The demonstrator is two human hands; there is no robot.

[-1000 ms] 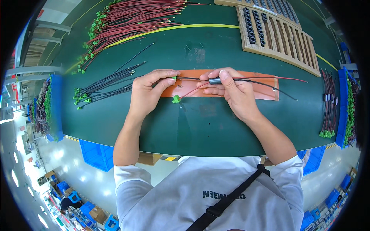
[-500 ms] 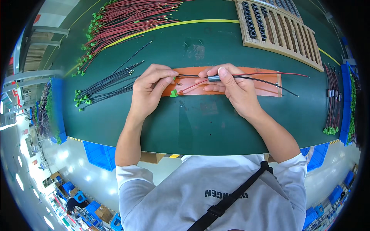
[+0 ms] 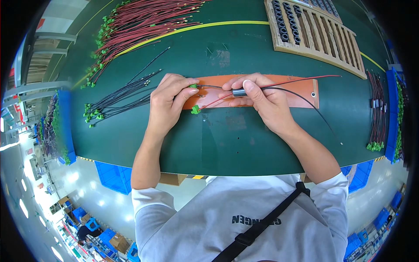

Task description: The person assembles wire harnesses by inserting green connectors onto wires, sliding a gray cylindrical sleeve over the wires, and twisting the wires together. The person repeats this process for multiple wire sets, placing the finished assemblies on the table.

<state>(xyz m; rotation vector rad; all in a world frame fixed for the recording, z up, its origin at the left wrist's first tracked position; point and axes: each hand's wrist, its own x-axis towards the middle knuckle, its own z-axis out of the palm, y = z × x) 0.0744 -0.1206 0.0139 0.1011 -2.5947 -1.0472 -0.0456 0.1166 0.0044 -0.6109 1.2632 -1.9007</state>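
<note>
A person in a grey shirt with a black strap across the chest is looking down at a dark green worktable (image 3: 227, 144). Both bare hands are resting together over a flat orange strip (image 3: 297, 94) lying across the middle of the table.

The left hand (image 3: 168, 98) is curling narrowly, its thumb and forefinger pinching a small green connector (image 3: 192, 86) at the end of a black wire (image 3: 305, 100). A second green connector (image 3: 195, 109) is hanging just below that hand, on the end of a red wire (image 3: 301, 80).

The right hand (image 3: 262, 102) is closing its thumb and fingers around a small dark cylindrical sleeve (image 3: 239, 92), with both wires seeming to pass through it, though the fingers are hiding the exact fit. From that hand the red wire is running right along the top edge of the orange strip, and the black wire is curving down toward the right across the table.

To the left of the hands, a loose bundle of black wires with green connectors (image 3: 118, 100) is lying on the table. Farther back on the left, a large pile of red wires with green connectors (image 3: 144, 22) is spreading out. At the back right, a slotted wooden tray (image 3: 323, 39) is holding rows of dark rings. Along the far right edge, another bundle of wires (image 3: 376, 113) is lying lengthwise.
</note>
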